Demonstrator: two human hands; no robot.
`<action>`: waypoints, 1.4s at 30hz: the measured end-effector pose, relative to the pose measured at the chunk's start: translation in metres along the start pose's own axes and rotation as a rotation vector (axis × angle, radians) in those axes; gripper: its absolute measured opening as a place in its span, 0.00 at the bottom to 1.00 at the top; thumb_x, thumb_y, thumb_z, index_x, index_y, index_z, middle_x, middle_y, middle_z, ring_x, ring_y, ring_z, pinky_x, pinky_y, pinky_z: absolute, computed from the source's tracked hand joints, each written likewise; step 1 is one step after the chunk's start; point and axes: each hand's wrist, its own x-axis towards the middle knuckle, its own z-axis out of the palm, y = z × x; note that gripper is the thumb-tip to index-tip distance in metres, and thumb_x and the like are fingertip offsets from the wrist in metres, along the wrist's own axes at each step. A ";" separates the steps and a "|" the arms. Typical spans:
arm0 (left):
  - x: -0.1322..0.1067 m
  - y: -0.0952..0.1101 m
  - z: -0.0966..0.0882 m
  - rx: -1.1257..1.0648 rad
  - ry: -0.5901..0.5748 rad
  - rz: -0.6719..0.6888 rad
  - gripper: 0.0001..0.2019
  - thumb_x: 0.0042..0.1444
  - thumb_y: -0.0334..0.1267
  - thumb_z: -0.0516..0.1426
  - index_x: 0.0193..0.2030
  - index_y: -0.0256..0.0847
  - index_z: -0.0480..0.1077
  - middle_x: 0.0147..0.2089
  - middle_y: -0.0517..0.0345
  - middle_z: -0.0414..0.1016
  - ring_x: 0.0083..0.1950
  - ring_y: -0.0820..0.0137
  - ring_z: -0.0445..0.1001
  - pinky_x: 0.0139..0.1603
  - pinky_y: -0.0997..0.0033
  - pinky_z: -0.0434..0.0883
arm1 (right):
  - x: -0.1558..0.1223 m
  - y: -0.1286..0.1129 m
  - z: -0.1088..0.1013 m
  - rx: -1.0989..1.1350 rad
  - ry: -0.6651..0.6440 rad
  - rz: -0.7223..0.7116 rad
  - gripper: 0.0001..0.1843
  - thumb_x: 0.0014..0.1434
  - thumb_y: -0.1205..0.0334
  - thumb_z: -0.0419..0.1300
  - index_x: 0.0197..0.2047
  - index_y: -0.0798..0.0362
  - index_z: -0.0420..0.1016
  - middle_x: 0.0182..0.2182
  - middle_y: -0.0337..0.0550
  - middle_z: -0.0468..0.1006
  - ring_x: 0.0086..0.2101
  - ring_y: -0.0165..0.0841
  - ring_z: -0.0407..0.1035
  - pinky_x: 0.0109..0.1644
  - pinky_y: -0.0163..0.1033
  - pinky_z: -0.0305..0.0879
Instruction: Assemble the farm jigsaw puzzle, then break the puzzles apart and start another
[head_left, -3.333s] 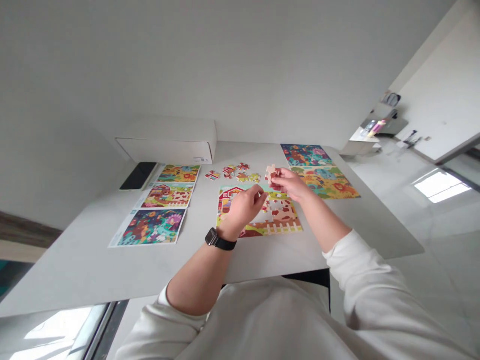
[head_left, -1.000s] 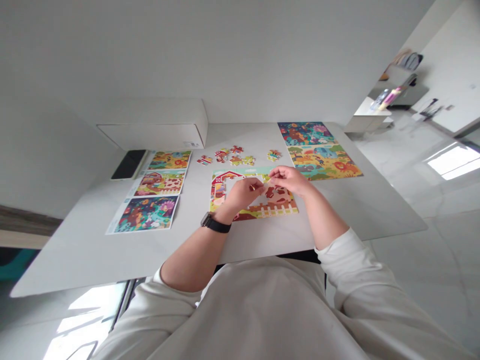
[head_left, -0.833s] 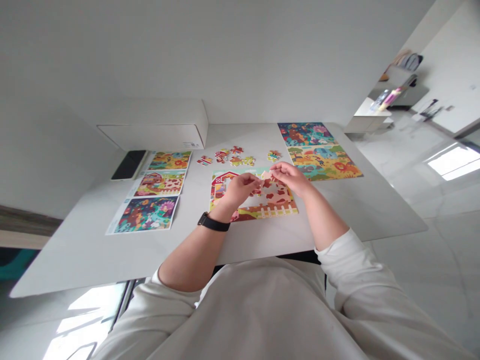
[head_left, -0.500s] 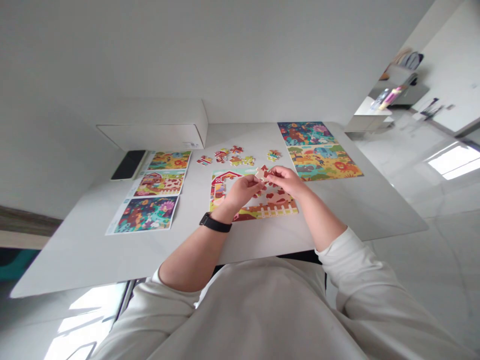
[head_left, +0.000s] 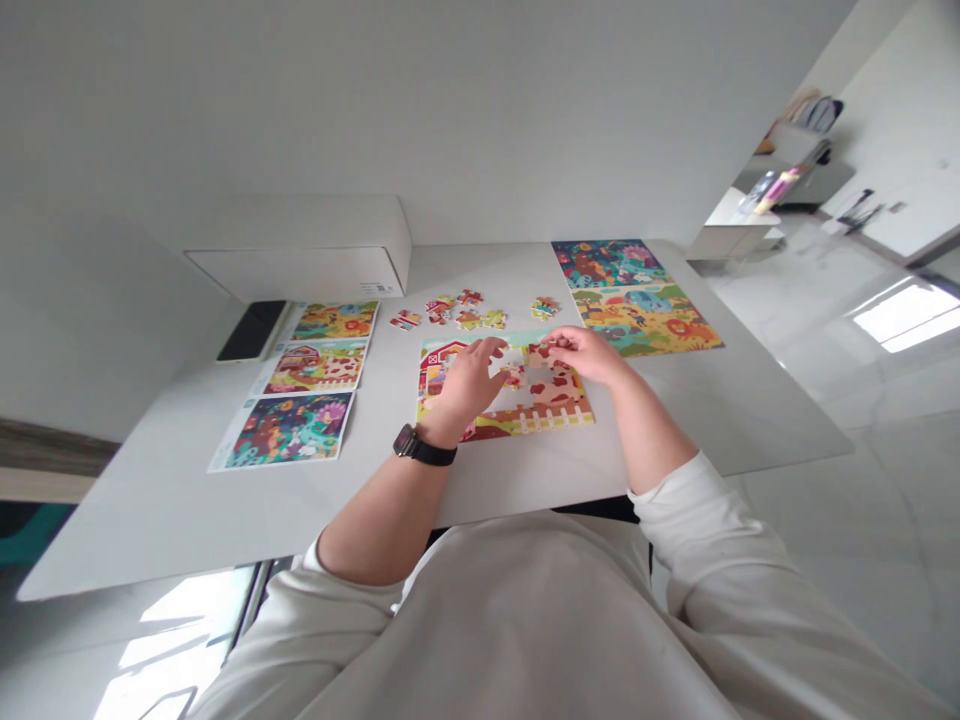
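The puzzle piece, pale with a red-brown patch, is being pinched at its right edge between the thumb and fingertips of the right hand. The piece is sitting over the upper middle of the farm puzzle; whether it is touching the puzzle or hovering just above it cannot be told. The farm puzzle is lying flat on the white table directly in front of the person. It is showing a red barn at its upper left, a white fence along its near edge and a bare gap near its centre.

The left hand is resting palm-down on the puzzle's left half. Its fingers are loosely spread, pointing toward the piece and holding nothing. A black wristwatch is sitting on that wrist. Both forearms are showing bare below pushed-up cream sleeves.

Loose pieces are lying in a scattered row just beyond the puzzle's far edge, with a small cluster lying to their right. Two finished puzzles are lying on the right side of the table, one behind the other, edges touching. On the left, three picture cards are lying in a column. A dark phone is lying at the far end of that column, near a white box that is standing against the wall.
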 end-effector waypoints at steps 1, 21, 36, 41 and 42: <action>0.000 0.000 0.001 0.017 -0.017 0.014 0.21 0.58 0.30 0.66 0.58 0.44 0.73 0.54 0.48 0.81 0.55 0.54 0.79 0.59 0.54 0.74 | 0.001 0.003 0.001 -0.012 -0.015 0.009 0.17 0.51 0.51 0.76 0.43 0.46 0.84 0.32 0.38 0.81 0.32 0.35 0.73 0.41 0.42 0.71; -0.005 -0.007 0.018 0.192 -0.250 0.200 0.18 0.61 0.32 0.62 0.58 0.41 0.78 0.62 0.46 0.79 0.63 0.54 0.78 0.69 0.52 0.74 | -0.005 -0.004 0.020 -0.529 -0.012 0.055 0.06 0.63 0.62 0.69 0.44 0.48 0.86 0.35 0.39 0.86 0.34 0.34 0.78 0.41 0.37 0.67; -0.004 0.000 0.015 0.288 -0.292 0.229 0.18 0.62 0.30 0.59 0.56 0.44 0.83 0.63 0.47 0.80 0.62 0.55 0.78 0.70 0.52 0.72 | -0.008 -0.010 0.021 -0.651 -0.054 0.056 0.07 0.65 0.61 0.69 0.45 0.47 0.88 0.37 0.40 0.88 0.36 0.33 0.79 0.40 0.36 0.66; -0.004 0.001 0.016 0.313 -0.297 0.232 0.18 0.65 0.31 0.57 0.57 0.46 0.82 0.62 0.47 0.80 0.61 0.55 0.78 0.67 0.51 0.73 | -0.008 -0.012 0.021 -0.690 -0.066 0.051 0.09 0.64 0.63 0.69 0.47 0.47 0.87 0.36 0.39 0.87 0.35 0.33 0.78 0.40 0.36 0.65; -0.004 0.001 0.016 0.319 -0.297 0.233 0.19 0.65 0.30 0.57 0.57 0.46 0.82 0.62 0.47 0.79 0.61 0.55 0.78 0.67 0.52 0.73 | -0.008 -0.011 0.021 -0.698 -0.061 0.052 0.10 0.64 0.64 0.69 0.49 0.48 0.87 0.36 0.40 0.87 0.35 0.33 0.78 0.40 0.36 0.65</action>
